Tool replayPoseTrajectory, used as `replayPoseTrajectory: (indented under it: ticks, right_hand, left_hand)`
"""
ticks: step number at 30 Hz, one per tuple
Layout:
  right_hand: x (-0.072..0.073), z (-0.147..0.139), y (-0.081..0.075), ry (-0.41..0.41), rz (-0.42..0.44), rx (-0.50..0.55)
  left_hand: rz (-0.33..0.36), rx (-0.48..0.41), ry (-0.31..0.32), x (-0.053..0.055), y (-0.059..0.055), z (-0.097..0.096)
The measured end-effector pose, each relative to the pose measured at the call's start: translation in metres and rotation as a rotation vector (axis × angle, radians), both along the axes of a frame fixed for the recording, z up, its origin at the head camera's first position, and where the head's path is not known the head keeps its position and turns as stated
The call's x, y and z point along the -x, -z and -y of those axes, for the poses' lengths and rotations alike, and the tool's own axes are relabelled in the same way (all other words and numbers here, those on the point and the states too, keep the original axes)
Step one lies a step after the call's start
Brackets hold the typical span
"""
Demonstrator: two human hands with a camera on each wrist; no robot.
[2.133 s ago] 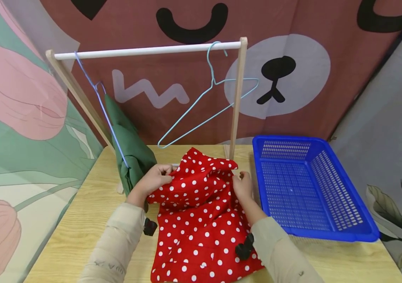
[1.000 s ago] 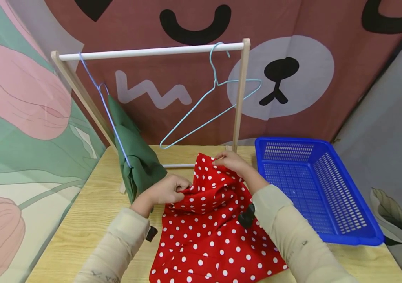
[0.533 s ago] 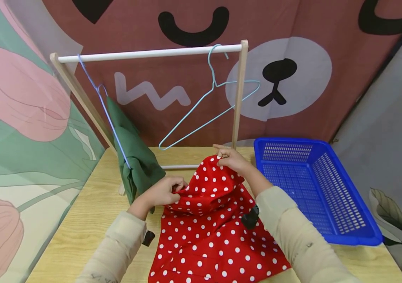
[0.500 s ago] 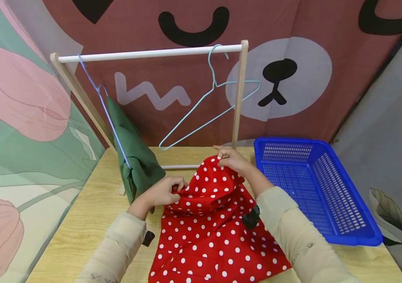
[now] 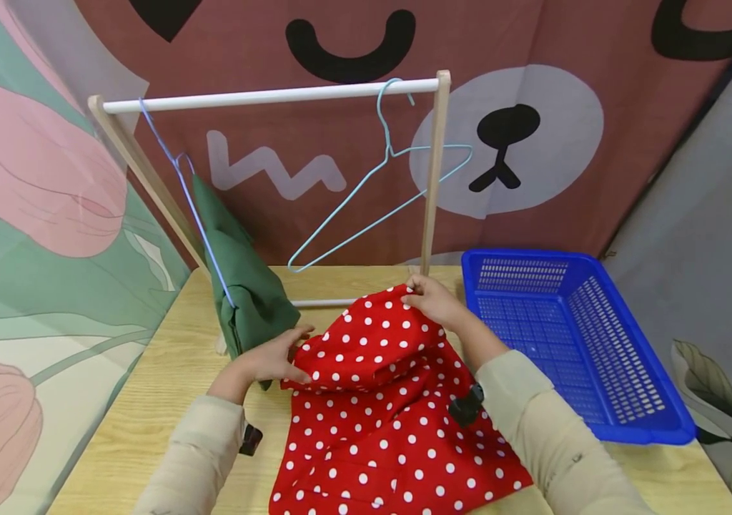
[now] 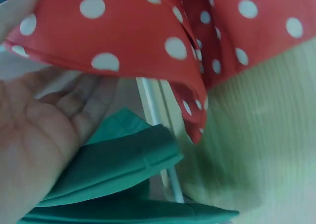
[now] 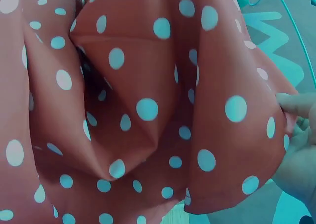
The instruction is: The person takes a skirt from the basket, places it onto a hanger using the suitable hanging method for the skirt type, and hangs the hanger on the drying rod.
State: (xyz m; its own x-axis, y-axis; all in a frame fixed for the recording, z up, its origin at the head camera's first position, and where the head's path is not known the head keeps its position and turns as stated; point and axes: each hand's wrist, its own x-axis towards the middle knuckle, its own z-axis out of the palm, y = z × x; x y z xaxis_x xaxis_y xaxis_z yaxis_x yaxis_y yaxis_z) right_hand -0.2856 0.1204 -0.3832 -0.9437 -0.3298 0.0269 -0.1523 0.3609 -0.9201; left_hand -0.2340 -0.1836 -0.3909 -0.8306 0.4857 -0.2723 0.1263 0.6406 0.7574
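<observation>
A red cloth with white polka dots (image 5: 372,436) lies on the table in the head view, its far part lifted into folds. My right hand (image 5: 437,300) pinches the raised far edge between thumb and fingers, which the right wrist view also shows at the cloth's border. At the near-left fold, my left hand (image 5: 269,359) has its fingers spread, with the thumb by the cloth's edge. The left wrist view shows the palm of the left hand (image 6: 39,130) turned up, fingers extended beneath the red cloth (image 6: 133,31). Whether they touch it I cannot tell.
Behind the cloth stands a wooden rack with a white rail (image 5: 263,96). A bare light-blue hanger (image 5: 366,179) hangs at its right end. On the left, a purple hanger (image 5: 192,200) carries green cloth (image 5: 237,265). A blue plastic basket (image 5: 527,343) stands at right.
The left hand has loosened from its grip on the cloth, moved left and spread its fingers. The right hand moved from the cloth's right side to its far edge, which now stands raised.
</observation>
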Motion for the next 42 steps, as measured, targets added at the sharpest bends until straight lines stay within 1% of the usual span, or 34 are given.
replayPoseTrajectory:
  ticks: [1, 3, 5, 6, 7, 8, 10, 13, 17, 20, 23, 26, 27, 28, 30, 32, 34, 35, 36, 38, 40, 42]
  right_hand:
    - [0.000, 0.001, 0.000, 0.027, -0.002, -0.014]
    - [-0.001, 0.003, -0.002, 0.083, -0.007, -0.028]
    - [-0.002, 0.005, -0.004, 0.132, -0.018, -0.013]
    - [-0.002, 0.006, -0.006, 0.154, -0.030, 0.009]
    - [-0.002, 0.006, -0.008, 0.178, -0.044, 0.030]
    - [-0.003, 0.007, -0.010, 0.195, -0.063, 0.048]
    - [-0.005, 0.006, -0.014, 0.230, -0.091, 0.083]
    - [-0.009, 0.003, -0.023, 0.270, -0.129, 0.101]
    - [-0.015, -0.003, -0.038, 0.311, -0.186, 0.160]
    - [-0.020, -0.005, -0.049, 0.345, -0.238, 0.207]
    - [-0.024, -0.007, -0.059, 0.385, -0.285, 0.240]
    - [-0.028, -0.008, -0.068, 0.426, -0.339, 0.285]
    - [-0.029, -0.008, -0.070, 0.438, -0.364, 0.303]
    - [-0.030, -0.008, -0.072, 0.452, -0.394, 0.322]
    - [-0.031, -0.009, -0.074, 0.473, -0.486, 0.362]
    - [-0.032, -0.010, -0.075, 0.495, -0.584, 0.374]
    - [-0.032, -0.011, -0.075, 0.512, -0.655, 0.368]
    - [-0.032, -0.011, -0.074, 0.521, -0.669, 0.355]
    - [-0.032, -0.010, -0.073, 0.527, -0.660, 0.349]
    - [-0.030, -0.010, -0.068, 0.538, -0.596, 0.336]
    - [-0.025, -0.010, -0.060, 0.551, -0.505, 0.324]
    - [-0.020, -0.010, -0.048, 0.562, -0.411, 0.317]
  left_hand:
    - [0.011, 0.041, -0.006, 0.000, 0.001, 0.002]
    - [-0.009, 0.114, 0.006, -0.001, 0.003, 0.006]
    - [-0.078, 0.146, 0.041, -0.001, 0.005, 0.010]
    - [-0.126, 0.149, 0.055, -0.001, 0.006, 0.011]
    - [-0.176, 0.137, 0.056, -0.001, 0.005, 0.012]
    - [-0.229, 0.125, 0.043, -0.001, 0.005, 0.013]
    - [-0.314, 0.085, -0.004, -0.001, 0.002, 0.014]
    - [-0.414, 0.014, -0.105, 0.000, -0.006, 0.013]
    - [-0.537, -0.052, -0.235, 0.002, -0.017, 0.009]
    - [-0.645, -0.089, -0.316, 0.005, -0.025, 0.002]
    - [-0.779, -0.101, -0.359, 0.010, -0.032, -0.005]
    - [-0.923, -0.082, -0.374, 0.015, -0.039, -0.010]
    - [-0.962, -0.069, -0.378, 0.016, -0.041, -0.012]
    - [-1.003, -0.058, -0.379, 0.016, -0.044, -0.014]
    - [-1.056, -0.045, -0.380, 0.017, -0.048, -0.018]
    - [-1.086, -0.043, -0.374, 0.019, -0.052, -0.021]
    - [-1.081, -0.056, -0.360, 0.020, -0.056, -0.024]
    - [-1.070, -0.060, -0.352, 0.021, -0.056, -0.024]
    - [-1.052, -0.065, -0.341, 0.022, -0.055, -0.025]
    - [-0.996, -0.058, -0.325, 0.025, -0.052, -0.023]
    - [-0.934, -0.044, -0.313, 0.028, -0.046, -0.021]
    - [-0.890, -0.021, -0.298, 0.031, -0.038, -0.019]
